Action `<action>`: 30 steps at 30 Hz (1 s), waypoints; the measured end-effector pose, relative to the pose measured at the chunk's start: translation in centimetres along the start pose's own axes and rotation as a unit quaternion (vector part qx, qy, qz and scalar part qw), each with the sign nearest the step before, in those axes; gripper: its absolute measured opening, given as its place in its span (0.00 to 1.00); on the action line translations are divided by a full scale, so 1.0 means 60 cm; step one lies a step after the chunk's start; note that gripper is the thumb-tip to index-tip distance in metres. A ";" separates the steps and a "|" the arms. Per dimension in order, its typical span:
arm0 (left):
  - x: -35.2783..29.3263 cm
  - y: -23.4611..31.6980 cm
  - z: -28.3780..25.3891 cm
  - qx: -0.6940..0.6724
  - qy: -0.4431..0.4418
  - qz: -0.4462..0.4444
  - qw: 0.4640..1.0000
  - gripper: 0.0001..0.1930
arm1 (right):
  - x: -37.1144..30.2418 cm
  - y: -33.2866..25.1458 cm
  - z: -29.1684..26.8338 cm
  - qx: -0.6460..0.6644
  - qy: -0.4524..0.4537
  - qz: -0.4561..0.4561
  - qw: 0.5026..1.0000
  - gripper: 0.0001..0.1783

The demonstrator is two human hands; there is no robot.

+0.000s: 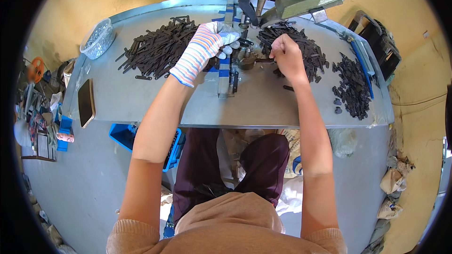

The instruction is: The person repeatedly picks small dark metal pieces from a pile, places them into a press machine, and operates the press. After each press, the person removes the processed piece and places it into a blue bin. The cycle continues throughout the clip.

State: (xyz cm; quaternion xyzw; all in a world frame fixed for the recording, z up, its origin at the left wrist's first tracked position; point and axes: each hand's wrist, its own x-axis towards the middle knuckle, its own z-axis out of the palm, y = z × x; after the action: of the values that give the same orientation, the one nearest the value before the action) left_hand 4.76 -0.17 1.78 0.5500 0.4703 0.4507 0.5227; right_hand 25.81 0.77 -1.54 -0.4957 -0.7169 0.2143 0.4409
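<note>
My left hand (211,42), in a white glove with coloured stripes, is closed at the middle of the table. A short black strip (246,42) with rounded ends sticks out from its fingertips, below the machine's vertical tool (248,7). My right hand (288,56) is bare, its fingers pinched together at the front of the right-hand pile of black strips (313,49). Another dark strip (263,60) reaches from those fingertips toward a small round metal block (246,61). The fingers partly hide where each strip is gripped.
A big heap of black strips (155,49) lies left, smaller black pieces (353,89) far right. A clear tub (98,40) and a phone (86,103) are at the left edge. A metal bar (225,77) with blue tape divides the table (263,113). A blue bin (123,136) is below.
</note>
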 end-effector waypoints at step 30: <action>0.007 -0.005 -0.007 0.064 0.004 -0.061 0.996 0.07 | 0.004 -0.023 -0.011 0.295 -0.172 0.134 0.930 0.09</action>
State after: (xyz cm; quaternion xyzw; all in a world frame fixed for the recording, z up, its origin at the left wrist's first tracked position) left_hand 4.41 0.32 1.49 0.5506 0.5328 0.3893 0.5113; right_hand 25.62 0.34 -0.04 -0.3902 -0.6134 0.5550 0.4042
